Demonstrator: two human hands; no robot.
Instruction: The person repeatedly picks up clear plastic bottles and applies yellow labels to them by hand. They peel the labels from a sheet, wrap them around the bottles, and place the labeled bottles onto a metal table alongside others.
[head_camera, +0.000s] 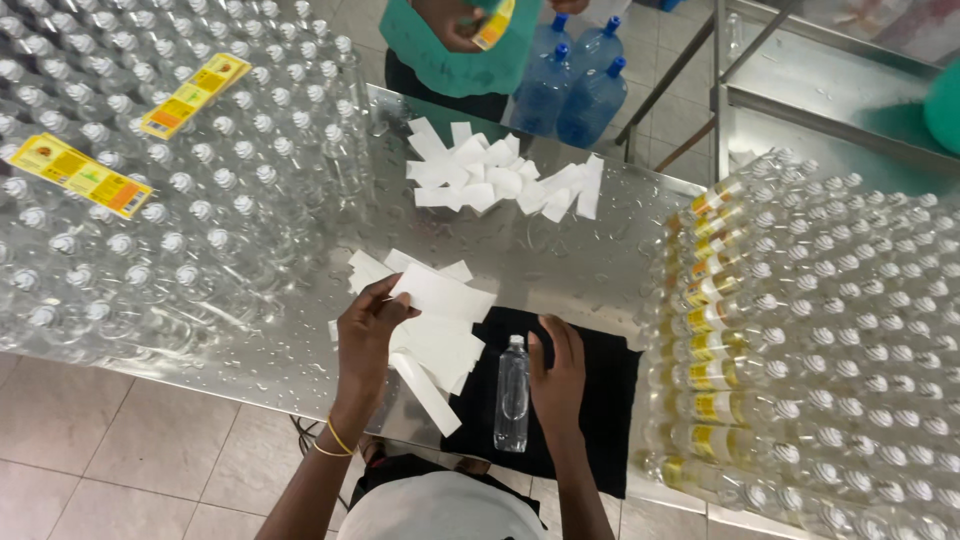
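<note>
Clear plastic bottle (512, 392), unlabelled, lying flat on a black cloth (600, 400); white paper strip (443, 293), blank, atop a loose pile.

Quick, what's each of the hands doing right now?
Left hand: closed on a white paper strip.
Right hand: open, resting beside the clear bottle on the black cloth.
</note>
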